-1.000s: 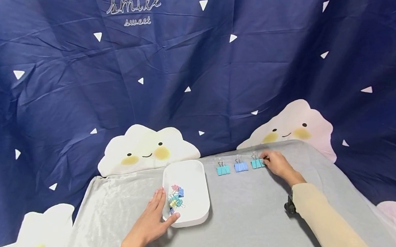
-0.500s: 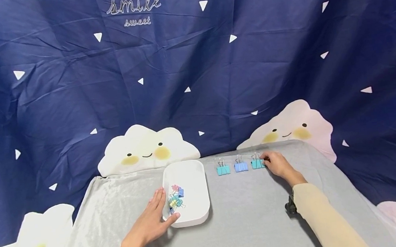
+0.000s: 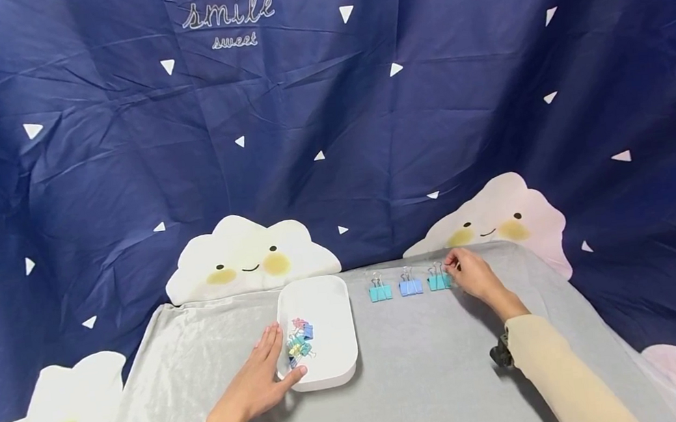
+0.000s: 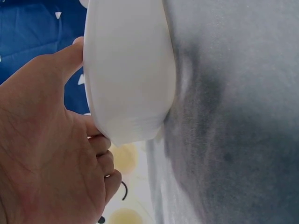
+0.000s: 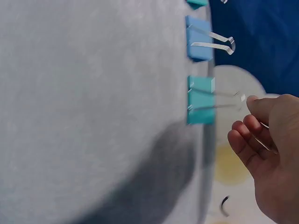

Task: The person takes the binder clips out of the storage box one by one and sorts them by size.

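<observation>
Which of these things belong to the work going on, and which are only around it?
Seems part of the work:
right teal clip, next to the right hand
blue clip and left teal clip, in the same row
white tray, touched by the left hand
small colourful clips inside it

Seems only surroundings:
dark blue backdrop with cloud prints
grey cloth underneath
</observation>
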`<action>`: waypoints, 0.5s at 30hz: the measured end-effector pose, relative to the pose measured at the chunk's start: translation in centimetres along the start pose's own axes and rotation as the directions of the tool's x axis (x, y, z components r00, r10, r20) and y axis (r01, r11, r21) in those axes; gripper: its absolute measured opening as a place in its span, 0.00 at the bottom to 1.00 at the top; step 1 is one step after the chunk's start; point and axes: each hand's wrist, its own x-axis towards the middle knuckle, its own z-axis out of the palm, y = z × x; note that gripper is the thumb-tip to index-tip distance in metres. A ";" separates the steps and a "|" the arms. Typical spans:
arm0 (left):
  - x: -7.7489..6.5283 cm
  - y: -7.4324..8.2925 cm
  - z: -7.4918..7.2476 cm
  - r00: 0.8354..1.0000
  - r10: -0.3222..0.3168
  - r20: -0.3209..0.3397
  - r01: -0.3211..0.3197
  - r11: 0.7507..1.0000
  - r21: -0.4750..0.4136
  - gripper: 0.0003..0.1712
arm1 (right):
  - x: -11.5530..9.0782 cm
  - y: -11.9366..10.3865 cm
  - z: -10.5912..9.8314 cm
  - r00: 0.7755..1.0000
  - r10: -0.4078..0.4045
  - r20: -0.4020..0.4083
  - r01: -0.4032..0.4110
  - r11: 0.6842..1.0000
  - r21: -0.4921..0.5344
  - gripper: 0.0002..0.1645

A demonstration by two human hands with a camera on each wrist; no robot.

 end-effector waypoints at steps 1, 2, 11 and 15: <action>0.0 0.0 0.0 1.000 0.000 0.000 0.000 1.000 0.000 0.59 | 0.1 -0.5 -0.2 1.000 -0.015 -0.006 0.015 1.000 -0.003 0.03; 0.0 0.0 0.0 1.000 -0.001 0.000 0.001 1.000 0.001 0.59 | 0.2 -1.0 -0.3 0.999 -0.034 -0.008 0.034 0.999 -0.006 0.04; -0.1 -0.1 -0.1 1.000 0.001 0.001 -0.001 1.000 -0.003 0.59 | 0.8 -6.7 -0.9 0.979 -0.201 0.041 0.201 0.980 0.007 0.05; -0.1 0.0 -0.1 1.000 0.005 0.006 -0.004 1.000 -0.007 0.59 | 1.1 -9.1 -0.7 0.959 -0.274 0.077 0.274 0.962 0.017 0.05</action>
